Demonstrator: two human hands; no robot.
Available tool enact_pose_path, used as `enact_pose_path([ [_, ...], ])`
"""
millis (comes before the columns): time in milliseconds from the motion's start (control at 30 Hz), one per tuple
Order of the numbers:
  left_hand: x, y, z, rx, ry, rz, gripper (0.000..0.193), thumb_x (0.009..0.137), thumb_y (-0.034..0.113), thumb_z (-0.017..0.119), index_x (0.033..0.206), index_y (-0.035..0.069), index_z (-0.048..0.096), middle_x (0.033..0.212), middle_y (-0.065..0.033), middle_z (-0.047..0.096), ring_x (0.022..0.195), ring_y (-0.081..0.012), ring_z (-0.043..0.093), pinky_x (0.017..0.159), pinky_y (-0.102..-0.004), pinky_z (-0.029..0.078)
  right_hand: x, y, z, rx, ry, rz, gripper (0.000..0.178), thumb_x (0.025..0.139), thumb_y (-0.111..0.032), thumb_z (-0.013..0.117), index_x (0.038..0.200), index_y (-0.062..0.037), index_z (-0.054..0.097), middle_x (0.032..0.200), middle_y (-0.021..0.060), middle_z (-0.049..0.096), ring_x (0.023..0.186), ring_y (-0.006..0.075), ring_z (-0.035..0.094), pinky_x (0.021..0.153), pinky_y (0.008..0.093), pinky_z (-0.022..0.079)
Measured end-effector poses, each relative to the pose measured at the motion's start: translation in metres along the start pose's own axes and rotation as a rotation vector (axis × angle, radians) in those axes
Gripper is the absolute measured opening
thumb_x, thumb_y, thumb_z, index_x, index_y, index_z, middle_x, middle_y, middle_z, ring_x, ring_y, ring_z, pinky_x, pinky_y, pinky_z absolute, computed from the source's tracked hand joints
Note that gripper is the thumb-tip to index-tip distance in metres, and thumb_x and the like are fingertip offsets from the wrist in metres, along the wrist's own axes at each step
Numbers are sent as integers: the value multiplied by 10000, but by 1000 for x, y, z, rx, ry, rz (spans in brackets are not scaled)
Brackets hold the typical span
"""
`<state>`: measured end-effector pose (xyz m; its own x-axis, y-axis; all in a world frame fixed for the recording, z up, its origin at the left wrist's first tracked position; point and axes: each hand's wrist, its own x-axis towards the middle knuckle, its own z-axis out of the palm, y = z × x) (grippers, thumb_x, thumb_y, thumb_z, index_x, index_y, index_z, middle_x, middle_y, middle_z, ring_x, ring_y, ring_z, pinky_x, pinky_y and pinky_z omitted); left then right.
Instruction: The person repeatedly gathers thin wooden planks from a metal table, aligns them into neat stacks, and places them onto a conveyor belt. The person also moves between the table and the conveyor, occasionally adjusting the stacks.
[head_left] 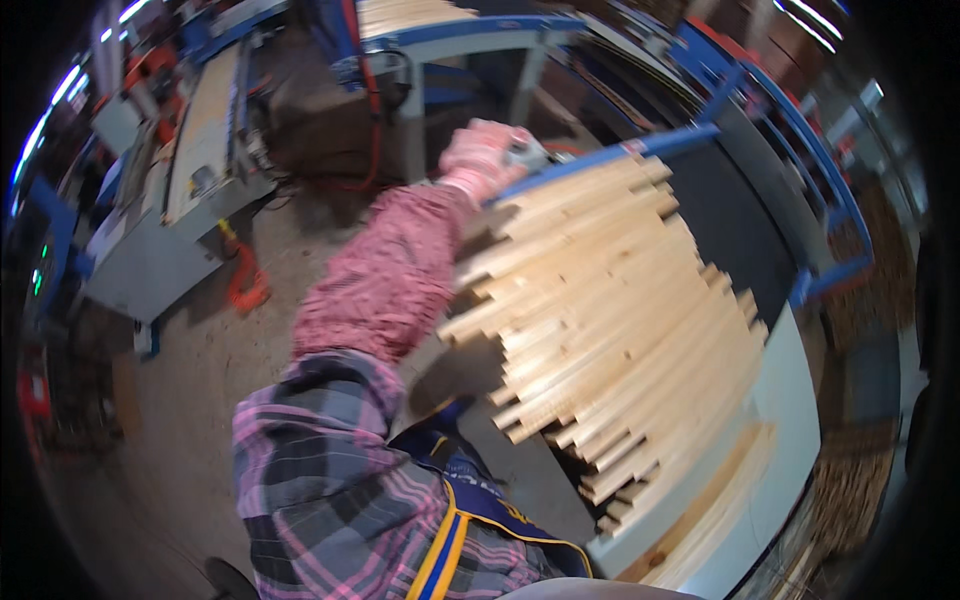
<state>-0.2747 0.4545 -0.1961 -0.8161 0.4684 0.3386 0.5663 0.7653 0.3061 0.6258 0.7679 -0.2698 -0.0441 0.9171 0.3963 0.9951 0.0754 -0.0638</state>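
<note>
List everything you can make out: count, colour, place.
Wood strips: many, pale, side by side, right of centre
Long boards: several, tan, lower right
Table: 1, pale and black, under the strips
Stand: 1, blue-grey, top centre
Machine: 1, grey, left
Coil: 1, orange, left floor
Brown stacks: several, right edge
Lights: several, white, upper corners
Apron: 1, blue-yellow, bottom centre
Left sleeve: 1, pink and plaid, centre-left
Left hand: 1, pink-gloved, above centre

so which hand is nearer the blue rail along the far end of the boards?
Left, the only hand in view. The left hand is by the left end of the blue rail; contact unclear. The right hand is out of frame, position unknown.
</note>
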Motion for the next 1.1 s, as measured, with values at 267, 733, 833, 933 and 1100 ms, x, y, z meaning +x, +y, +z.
enact_pose_path([
  [267,-13,-11,-10,31,97,-26,418,807,358,706,1194,235,609,1159,-46,601,1104,-282,519,961,-405,422,72,-96,-53,-607,30,18,350,953,-280,546,1259,-128,619,1211,85,591,1087,188,570,910,413,479],
  [733,-425,-196,46,-172,-57,-540,697,874,517,566,1420,99,451,1389,-156,531,1297,-353,457,1083,-485,371,77,-302,-71,1156,-511,-804,667,1006,-169,590,1567,-111,234,1439,105,451,1227,171,466,1084,265,346],
  [833,-637,-271,111,-127,-697,-711,641,877,616,531,1140,54,694,1170,-197,670,1069,-340,641,928,-480,512,-42,-348,-119,1198,-504,-878,595,1013,-134,559,1541,-96,287,1406,109,468,1240,168,458,1075,261,355],
  [933,-795,-297,169,-130,-768,-319,347,986,457,463,1015,245,736,876,-157,688,882,-344,682,707,-511,540,-95,-367,-135,1244,-477,-920,531,1020,-100,528,1516,-81,339,1374,113,486,1254,166,450,1067,256,365],
  [1100,-1036,-341,137,-116,-955,-852,316,964,437,473,1158,280,668,963,-161,680,887,-367,675,746,-488,536,-208,-383,-135,1329,-630,-968,444,1032,-41,476,1473,-56,426,1320,119,515,1276,162,437,1053,249,380],
])
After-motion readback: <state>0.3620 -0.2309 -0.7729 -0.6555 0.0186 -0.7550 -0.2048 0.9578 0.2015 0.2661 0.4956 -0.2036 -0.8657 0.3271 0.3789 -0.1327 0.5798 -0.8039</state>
